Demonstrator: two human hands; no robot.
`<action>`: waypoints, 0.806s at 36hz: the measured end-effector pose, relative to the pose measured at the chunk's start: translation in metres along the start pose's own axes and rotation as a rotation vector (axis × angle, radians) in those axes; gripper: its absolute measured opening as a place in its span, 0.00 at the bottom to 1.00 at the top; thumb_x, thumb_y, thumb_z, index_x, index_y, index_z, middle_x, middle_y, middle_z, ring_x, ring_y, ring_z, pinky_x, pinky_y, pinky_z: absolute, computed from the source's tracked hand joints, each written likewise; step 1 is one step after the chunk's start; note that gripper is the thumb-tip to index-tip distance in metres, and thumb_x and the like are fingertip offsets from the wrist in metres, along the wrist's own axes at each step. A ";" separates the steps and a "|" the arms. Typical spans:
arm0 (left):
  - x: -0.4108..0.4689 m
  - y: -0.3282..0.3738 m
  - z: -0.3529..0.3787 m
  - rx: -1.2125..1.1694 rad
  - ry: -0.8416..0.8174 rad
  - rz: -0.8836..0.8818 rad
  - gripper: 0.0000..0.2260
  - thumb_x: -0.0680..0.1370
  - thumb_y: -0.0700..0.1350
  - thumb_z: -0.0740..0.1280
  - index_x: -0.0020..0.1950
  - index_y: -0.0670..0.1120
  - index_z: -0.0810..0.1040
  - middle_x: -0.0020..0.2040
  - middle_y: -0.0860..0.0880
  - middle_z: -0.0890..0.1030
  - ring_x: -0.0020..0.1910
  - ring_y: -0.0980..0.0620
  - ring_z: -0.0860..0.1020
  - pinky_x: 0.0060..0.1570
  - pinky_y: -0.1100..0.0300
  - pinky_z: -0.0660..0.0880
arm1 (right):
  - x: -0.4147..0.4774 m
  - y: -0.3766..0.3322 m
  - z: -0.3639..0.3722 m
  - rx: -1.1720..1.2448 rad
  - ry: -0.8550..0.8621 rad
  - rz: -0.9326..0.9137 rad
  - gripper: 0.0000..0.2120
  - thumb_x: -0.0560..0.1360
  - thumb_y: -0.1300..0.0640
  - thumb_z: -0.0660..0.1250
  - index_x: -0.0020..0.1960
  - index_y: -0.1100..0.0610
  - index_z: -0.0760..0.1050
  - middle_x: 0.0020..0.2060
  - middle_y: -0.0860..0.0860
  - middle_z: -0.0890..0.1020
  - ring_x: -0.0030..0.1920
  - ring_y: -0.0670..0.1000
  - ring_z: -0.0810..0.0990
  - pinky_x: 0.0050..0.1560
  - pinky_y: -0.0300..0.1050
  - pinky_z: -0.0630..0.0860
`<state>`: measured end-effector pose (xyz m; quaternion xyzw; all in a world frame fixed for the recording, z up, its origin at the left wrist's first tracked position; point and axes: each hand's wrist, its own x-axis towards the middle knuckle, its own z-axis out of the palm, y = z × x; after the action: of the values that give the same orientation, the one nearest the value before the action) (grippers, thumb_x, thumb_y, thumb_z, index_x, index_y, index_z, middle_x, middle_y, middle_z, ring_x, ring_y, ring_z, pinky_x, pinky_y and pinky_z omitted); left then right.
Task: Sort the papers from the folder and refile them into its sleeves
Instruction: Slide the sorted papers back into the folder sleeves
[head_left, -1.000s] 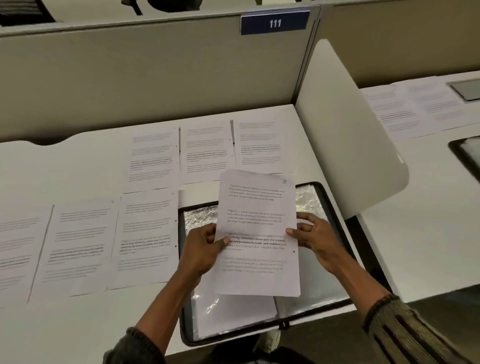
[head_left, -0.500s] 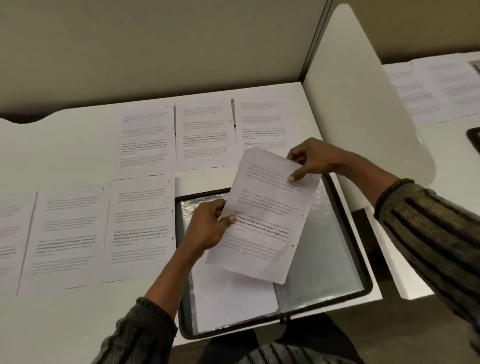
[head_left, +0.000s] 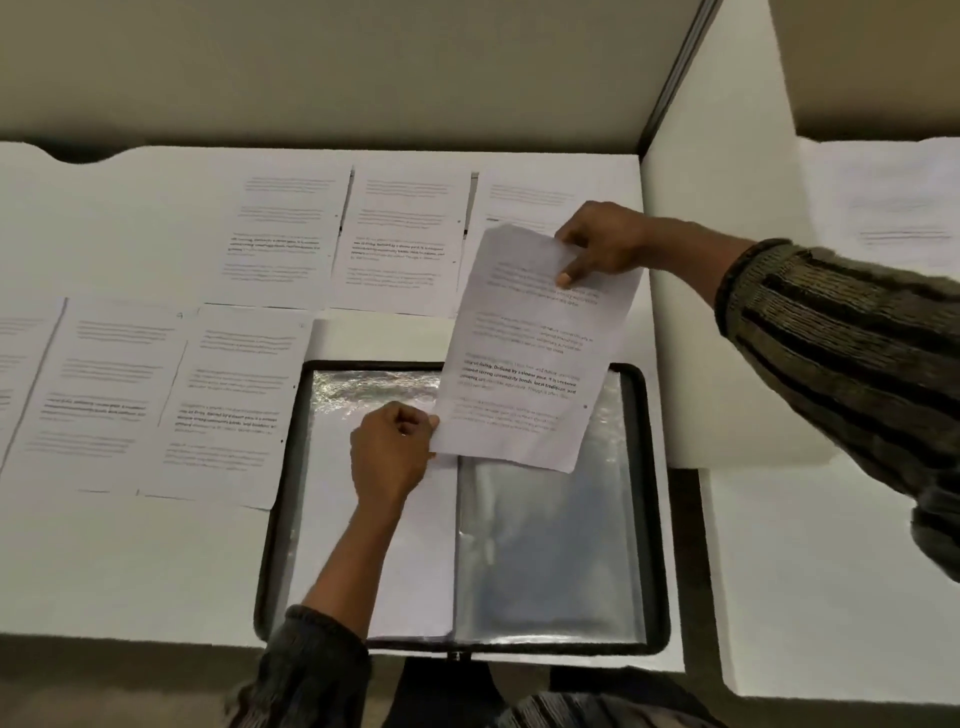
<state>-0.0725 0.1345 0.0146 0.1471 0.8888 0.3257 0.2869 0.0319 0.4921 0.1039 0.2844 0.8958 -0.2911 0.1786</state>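
Note:
A printed sheet (head_left: 530, 358) hangs tilted above the open black folder (head_left: 655, 519) at the desk's front edge. My right hand (head_left: 597, 244) pinches its top right corner, thumb on the print. My left hand (head_left: 392, 452) grips its lower left corner with curled fingers. The folder lies flat with clear plastic sleeves (head_left: 545, 551) showing on its right half and a white page (head_left: 410, 561) on its left half. Several other printed sheets (head_left: 280, 234) lie in two rows on the white desk (head_left: 130, 561), behind and to the left of the folder.
A beige partition wall (head_left: 363, 67) closes the back of the desk. A white divider panel (head_left: 727, 260) stands at the right, with a neighbouring desk and more papers (head_left: 893, 208) beyond it. Bare desk surface lies at the front left.
My right hand moved from the sheet's right edge to its top corner. The sheet rose and shifted back and right. My left hand slid down to its lower left corner.

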 end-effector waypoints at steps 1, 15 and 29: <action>-0.007 0.000 0.008 0.109 0.061 -0.037 0.06 0.79 0.51 0.75 0.45 0.51 0.82 0.41 0.52 0.86 0.41 0.50 0.84 0.44 0.51 0.81 | 0.002 0.005 -0.009 -0.025 0.008 -0.013 0.13 0.72 0.51 0.81 0.40 0.57 0.80 0.34 0.51 0.76 0.37 0.52 0.72 0.37 0.46 0.67; -0.087 0.053 0.172 0.546 0.116 0.273 0.19 0.81 0.60 0.69 0.58 0.45 0.81 0.61 0.47 0.78 0.60 0.46 0.75 0.55 0.51 0.78 | 0.030 0.041 -0.087 -0.207 0.070 -0.121 0.12 0.72 0.53 0.81 0.42 0.53 0.77 0.32 0.46 0.72 0.34 0.48 0.69 0.34 0.41 0.65; -0.069 0.099 0.212 0.702 0.034 0.117 0.37 0.80 0.70 0.59 0.74 0.41 0.69 0.77 0.37 0.67 0.73 0.36 0.67 0.66 0.37 0.71 | 0.052 0.042 -0.113 -0.238 0.043 -0.195 0.13 0.72 0.55 0.81 0.53 0.57 0.85 0.40 0.53 0.82 0.45 0.57 0.77 0.45 0.46 0.70</action>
<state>0.1181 0.2819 -0.0236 0.2822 0.9412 0.0187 0.1850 0.0003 0.6116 0.1477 0.1792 0.9509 -0.1926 0.1628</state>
